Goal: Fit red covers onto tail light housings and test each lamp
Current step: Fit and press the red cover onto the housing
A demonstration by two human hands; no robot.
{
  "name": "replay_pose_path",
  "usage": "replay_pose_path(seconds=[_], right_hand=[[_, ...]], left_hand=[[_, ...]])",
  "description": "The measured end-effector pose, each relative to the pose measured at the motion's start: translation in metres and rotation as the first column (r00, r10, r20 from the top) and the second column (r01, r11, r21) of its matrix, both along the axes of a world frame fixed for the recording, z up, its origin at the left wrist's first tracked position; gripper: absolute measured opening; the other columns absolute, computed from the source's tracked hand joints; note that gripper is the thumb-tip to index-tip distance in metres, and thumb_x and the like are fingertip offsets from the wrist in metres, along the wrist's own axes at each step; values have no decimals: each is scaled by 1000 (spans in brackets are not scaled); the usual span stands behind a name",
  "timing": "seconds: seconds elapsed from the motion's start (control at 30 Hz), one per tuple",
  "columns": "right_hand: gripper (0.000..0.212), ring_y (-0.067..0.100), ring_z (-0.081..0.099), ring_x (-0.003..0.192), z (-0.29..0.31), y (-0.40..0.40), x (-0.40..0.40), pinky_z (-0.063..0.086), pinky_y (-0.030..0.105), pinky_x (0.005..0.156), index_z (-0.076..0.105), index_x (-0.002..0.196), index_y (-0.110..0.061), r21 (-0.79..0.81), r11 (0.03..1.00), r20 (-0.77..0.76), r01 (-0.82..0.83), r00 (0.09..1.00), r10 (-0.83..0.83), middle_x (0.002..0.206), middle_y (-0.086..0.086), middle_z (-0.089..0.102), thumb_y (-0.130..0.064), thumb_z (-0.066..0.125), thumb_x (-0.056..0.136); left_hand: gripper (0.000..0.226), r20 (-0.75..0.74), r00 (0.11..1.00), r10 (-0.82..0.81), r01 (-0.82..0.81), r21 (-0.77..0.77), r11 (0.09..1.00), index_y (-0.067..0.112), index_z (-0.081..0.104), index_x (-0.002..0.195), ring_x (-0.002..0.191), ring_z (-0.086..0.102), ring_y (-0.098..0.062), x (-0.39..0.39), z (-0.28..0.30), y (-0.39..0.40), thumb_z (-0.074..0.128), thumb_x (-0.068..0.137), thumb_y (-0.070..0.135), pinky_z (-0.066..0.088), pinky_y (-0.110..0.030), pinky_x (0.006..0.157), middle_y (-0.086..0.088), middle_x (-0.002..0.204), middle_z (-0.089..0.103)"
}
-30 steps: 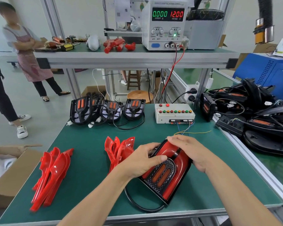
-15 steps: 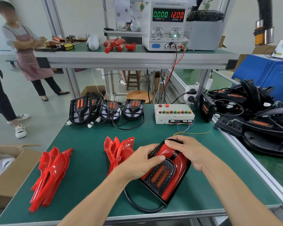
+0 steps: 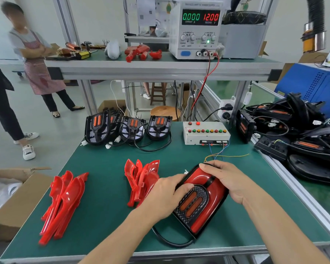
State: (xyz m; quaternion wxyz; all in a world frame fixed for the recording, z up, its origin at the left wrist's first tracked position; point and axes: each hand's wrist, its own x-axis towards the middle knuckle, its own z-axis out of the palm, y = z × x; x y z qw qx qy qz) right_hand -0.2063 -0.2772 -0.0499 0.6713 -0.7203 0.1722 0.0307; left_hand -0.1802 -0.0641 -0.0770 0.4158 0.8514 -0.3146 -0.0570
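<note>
**Both hands pressing cover onto housing**

Tail light housing [image 3: 193, 204] lies flat at the near-right of the green table [image 3: 107, 206], red cover [image 3: 215, 199] on it. Left hand [image 3: 166, 195] curls over its left edge, thumb on the black grille. Right hand [image 3: 225, 180] grips the top end. Two stacks of spare red covers [image 3: 63, 202] [image 3: 141, 178] lie left. Bare housings [image 3: 130, 126] stand at the far edge beside the test box [image 3: 206, 133].
</note>
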Motion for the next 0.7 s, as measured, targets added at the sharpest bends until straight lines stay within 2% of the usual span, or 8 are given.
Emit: replay_pose_path(seconds=[0.1, 0.2, 0.37, 0.57, 0.7], right_hand=[[24, 27, 75, 88, 1, 0, -1, 61, 43, 89, 77, 97, -20, -34, 999, 8, -20, 1000, 20, 95, 8, 79, -38, 80, 83], [22, 31, 75, 93, 1, 0, -1, 60, 44, 89, 77, 97, -20, -41, 999, 1, -16, 1000, 16, 95, 9, 79, -36, 80, 83], [16, 31, 75, 83, 4, -1, 1, 62, 45, 84, 77, 91, -19, -19, 999, -54, -30, 998, 29, 95, 13, 79, -31, 83, 82], [30, 31, 75, 93, 7, 0, 1, 62, 42, 85, 77, 96, -19, -44, 998, -54, -44, 998, 42, 98, 11, 79, -46, 79, 84], [28, 30, 76, 85, 6, 2, -1, 62, 45, 87, 79, 84, -19, -18, 1000, -55, -21, 998, 20, 97, 14, 78, -47, 77, 86]], left_hand=[[33, 92, 996, 15, -18, 33, 999, 16, 66, 113, 83, 66, -20, 0, -2, 0, 54, 104, 45, 51, -41, 80, 0, 90, 71], [29, 34, 999, -4, 5, -38, 999, 17, 68, 112, 83, 66, -15, -1, -3, -1, 57, 103, 42, 52, -40, 80, 2, 90, 71], [25, -63, 995, -74, 65, -131, 989, 24, 70, 118, 92, 71, -15, -2, -5, 4, 58, 103, 39, 56, -40, 85, 5, 99, 75], [26, -139, 986, -92, 66, -181, 981, 32, 69, 122, 100, 72, -15, 0, -8, 8, 56, 102, 44, 57, -45, 91, 9, 107, 76], [27, -131, 987, -89, 63, -189, 980, 38, 66, 127, 105, 71, -15, -1, -10, 7, 56, 102, 44, 55, -45, 94, 10, 111, 75]])
